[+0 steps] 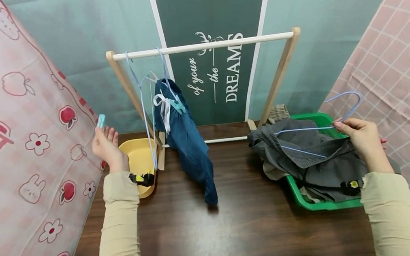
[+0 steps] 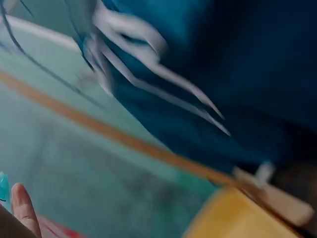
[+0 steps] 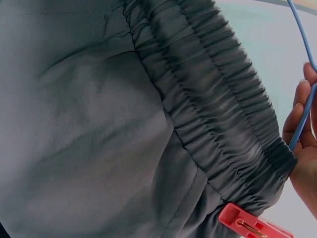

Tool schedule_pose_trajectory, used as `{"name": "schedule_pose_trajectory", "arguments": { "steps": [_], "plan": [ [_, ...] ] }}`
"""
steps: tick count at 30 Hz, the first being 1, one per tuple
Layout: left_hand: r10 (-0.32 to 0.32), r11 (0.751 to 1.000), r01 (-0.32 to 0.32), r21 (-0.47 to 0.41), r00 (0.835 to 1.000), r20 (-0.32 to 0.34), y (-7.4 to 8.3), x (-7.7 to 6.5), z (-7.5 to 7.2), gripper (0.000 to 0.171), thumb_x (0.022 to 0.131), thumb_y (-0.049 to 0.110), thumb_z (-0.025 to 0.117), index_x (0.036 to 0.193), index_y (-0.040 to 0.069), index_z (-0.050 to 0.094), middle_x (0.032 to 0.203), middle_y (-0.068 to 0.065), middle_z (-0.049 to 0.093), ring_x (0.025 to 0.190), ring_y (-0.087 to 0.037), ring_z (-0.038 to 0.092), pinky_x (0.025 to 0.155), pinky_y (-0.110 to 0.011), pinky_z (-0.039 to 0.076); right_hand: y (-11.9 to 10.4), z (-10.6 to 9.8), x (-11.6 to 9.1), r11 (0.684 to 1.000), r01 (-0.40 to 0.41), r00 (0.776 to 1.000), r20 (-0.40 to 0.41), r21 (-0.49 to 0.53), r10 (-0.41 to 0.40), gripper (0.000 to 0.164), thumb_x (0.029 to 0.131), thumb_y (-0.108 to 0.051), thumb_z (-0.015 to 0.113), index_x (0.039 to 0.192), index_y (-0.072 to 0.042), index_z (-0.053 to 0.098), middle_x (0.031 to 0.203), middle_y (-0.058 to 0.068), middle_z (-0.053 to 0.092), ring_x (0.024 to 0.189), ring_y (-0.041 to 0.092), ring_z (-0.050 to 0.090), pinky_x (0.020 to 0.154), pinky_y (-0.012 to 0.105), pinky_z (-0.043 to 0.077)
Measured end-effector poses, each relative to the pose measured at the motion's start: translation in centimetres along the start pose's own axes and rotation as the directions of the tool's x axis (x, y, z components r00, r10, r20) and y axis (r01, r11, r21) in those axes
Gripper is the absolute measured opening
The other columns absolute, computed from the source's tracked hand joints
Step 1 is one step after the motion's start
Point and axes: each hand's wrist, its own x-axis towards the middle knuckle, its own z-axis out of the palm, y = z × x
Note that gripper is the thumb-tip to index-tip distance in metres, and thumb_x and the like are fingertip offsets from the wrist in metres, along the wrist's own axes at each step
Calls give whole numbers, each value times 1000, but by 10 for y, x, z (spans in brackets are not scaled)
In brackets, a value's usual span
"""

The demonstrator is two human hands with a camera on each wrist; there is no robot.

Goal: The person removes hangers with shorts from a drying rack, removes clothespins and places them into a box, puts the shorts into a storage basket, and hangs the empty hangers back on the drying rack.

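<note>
My left hand [image 1: 109, 150], raised at the left, pinches a light blue clothespin [image 1: 101, 121] between thumb and finger. In the left wrist view only a fingertip [image 2: 24, 206] and part of the clothespin [image 2: 4, 187] show, at the lower left. My right hand [image 1: 365, 140] grips a blue hanger [image 1: 359, 100] just below its hook. The hanger lies in the waistband of dark grey pants [image 1: 318, 171], and my right hand is at one end of that waistband. A red clothespin [image 3: 245, 220] is clipped at that end. The pants drape over a green basket [image 1: 296, 195].
A wooden rack with a white rod [image 1: 205, 46] stands ahead. Dark blue pants [image 1: 188, 145] hang from it, with a teal clothespin [image 1: 178, 106] on the waist. Beside them hangs a bare hanger [image 1: 143, 105]. A yellow basin [image 1: 130, 150] sits by the rack's left leg.
</note>
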Motion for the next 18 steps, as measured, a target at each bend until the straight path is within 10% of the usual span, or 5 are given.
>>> {"name": "schedule_pose_trajectory", "arguments": {
  "steps": [6, 10, 18],
  "plan": [
    [-214, 936, 201, 288, 977, 14, -28, 27, -48, 38, 98, 19, 51, 130, 0, 49, 77, 5, 61, 65, -3, 62, 62, -13, 53, 2, 1, -1, 1000, 9, 1000, -8, -23, -10, 24, 91, -15, 64, 74, -29, 73, 67, -27, 67, 65, -13, 59, 61, 3, 42],
    [-326, 806, 259, 532, 945, 34, -39, 37, -80, 56, 98, 19, 49, 146, -2, 31, 84, 6, 58, 67, 2, 59, 67, -9, 52, 2, 2, -2, 999, 5, 1000, -8, -32, -5, 22, 91, -18, 64, 76, -30, 73, 68, -28, 66, 67, -13, 59, 62, 3, 43],
    [-343, 568, 155, 808, 937, 61, -60, 48, -126, 61, 96, 15, 45, 148, -7, 23, 148, -25, 34, 98, -14, 54, 87, -15, 52, 0, 1, -1, 1000, -8, 1000, 1, -9, 8, 18, 91, -19, 65, 78, -28, 75, 73, -29, 67, 69, -12, 60, 64, 3, 44]
  ]
}}
